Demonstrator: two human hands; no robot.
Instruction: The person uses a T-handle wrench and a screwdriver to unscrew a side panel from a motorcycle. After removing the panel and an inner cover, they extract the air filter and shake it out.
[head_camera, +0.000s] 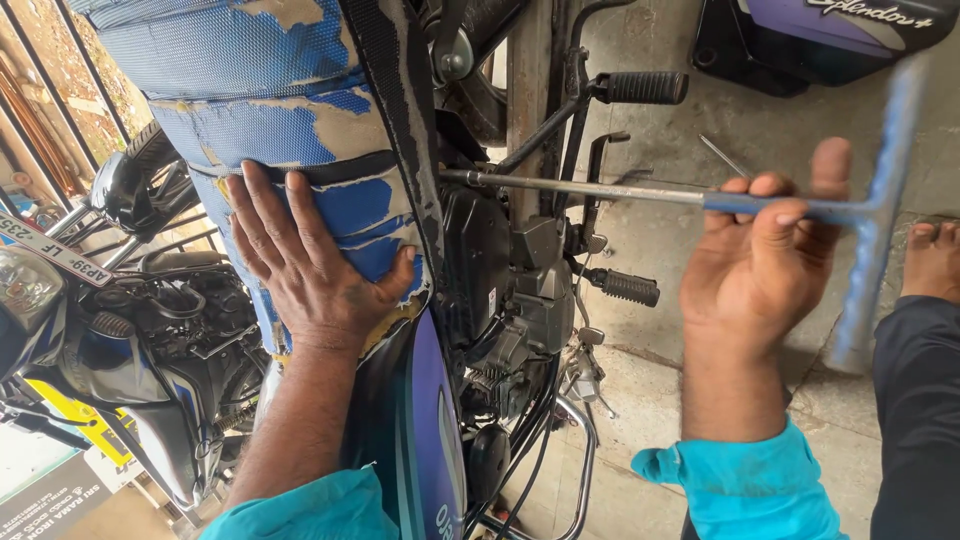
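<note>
My left hand (305, 262) lies flat, fingers spread, on the worn blue seat (270, 120) of a motorcycle, whose cover is torn and peeling. My right hand (760, 260) grips the blue shaft of a T-handle wrench (600, 190). Its long metal rod runs left, and the tip meets the motorcycle's side just under the seat edge, above the black engine (510, 290). The blue cross handle (880, 200) is blurred. Both wrists wear teal sleeves.
A second motorcycle (120, 300) stands at the left by a railing. Footpegs (640, 88) stick out over the concrete floor (700, 120). A purple body panel (830, 30) lies at the top right. A bare foot (935, 260) and dark trouser leg are at the right edge.
</note>
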